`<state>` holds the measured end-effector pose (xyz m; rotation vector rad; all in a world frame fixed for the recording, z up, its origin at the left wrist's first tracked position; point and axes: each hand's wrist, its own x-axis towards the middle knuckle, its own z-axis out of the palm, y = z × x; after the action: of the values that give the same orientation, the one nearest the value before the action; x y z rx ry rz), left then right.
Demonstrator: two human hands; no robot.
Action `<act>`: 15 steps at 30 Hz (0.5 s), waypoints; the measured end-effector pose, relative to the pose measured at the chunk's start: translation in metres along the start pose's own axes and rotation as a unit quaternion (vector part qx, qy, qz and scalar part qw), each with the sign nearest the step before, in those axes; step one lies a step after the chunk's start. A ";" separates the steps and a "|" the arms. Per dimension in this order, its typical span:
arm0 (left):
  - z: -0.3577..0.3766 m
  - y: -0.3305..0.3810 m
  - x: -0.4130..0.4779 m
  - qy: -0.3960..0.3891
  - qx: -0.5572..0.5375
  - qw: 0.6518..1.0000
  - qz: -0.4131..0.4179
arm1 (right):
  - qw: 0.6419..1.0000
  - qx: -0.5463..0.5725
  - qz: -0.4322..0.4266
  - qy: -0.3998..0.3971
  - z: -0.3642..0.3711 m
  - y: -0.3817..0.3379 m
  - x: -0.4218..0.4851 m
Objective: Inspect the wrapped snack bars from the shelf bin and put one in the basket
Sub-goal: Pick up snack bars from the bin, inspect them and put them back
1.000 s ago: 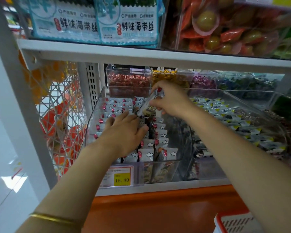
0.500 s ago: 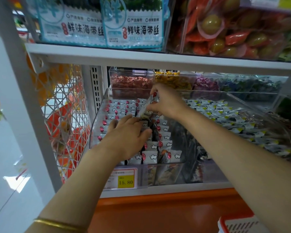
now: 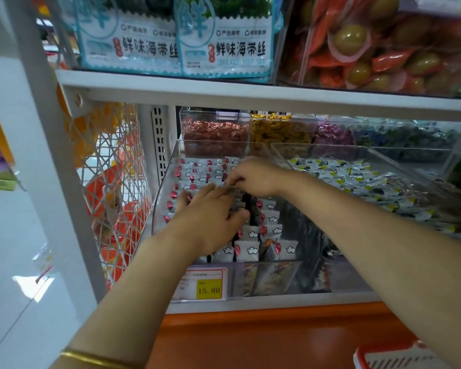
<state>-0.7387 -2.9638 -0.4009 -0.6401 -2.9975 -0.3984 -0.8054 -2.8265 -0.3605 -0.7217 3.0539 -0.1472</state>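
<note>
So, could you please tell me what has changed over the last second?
The right hand, which held a bar up, came down onto the bars in the bin; whether it still pinches one is unclear. The left hand stays resting on them.

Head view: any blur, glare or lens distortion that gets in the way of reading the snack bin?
Head view: wide-angle bowing curves the shelf rail and tilts the left post; left hand and right hand are slightly motion-soft, so the right grip cannot be read; price tag is sharp, 15.80 legible; a bright reflection lies on the floor.
</note>
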 end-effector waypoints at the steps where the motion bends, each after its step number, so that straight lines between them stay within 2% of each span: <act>1: -0.001 0.000 0.000 -0.003 0.001 1.000 -0.002 | 1.000 0.014 0.010 0.015 -0.003 0.002 0.001; 4: -0.003 0.000 -0.002 -0.004 -0.007 1.000 -0.005 | 0.985 0.090 0.067 0.132 -0.011 0.008 0.008; 6: -0.004 0.000 -0.004 -0.001 -0.009 1.000 -0.003 | 0.980 0.056 0.091 0.168 -0.011 0.011 0.016; 10: -0.006 0.000 -0.007 0.004 -0.014 1.000 -0.005 | 0.989 -0.068 0.081 0.108 0.001 0.006 0.027; 12: -0.007 0.000 -0.008 0.010 -0.013 1.000 -0.007 | 0.984 -0.109 0.083 0.114 0.008 0.002 0.031; 15: -0.010 0.002 -0.010 0.019 -0.011 1.000 -0.007 | 0.985 -0.078 0.086 0.125 0.007 0.003 0.032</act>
<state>-0.7288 -2.9688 -0.3919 -0.6080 -2.9674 -0.4392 -0.8349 -2.8384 -0.3674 -0.4716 3.3798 0.0041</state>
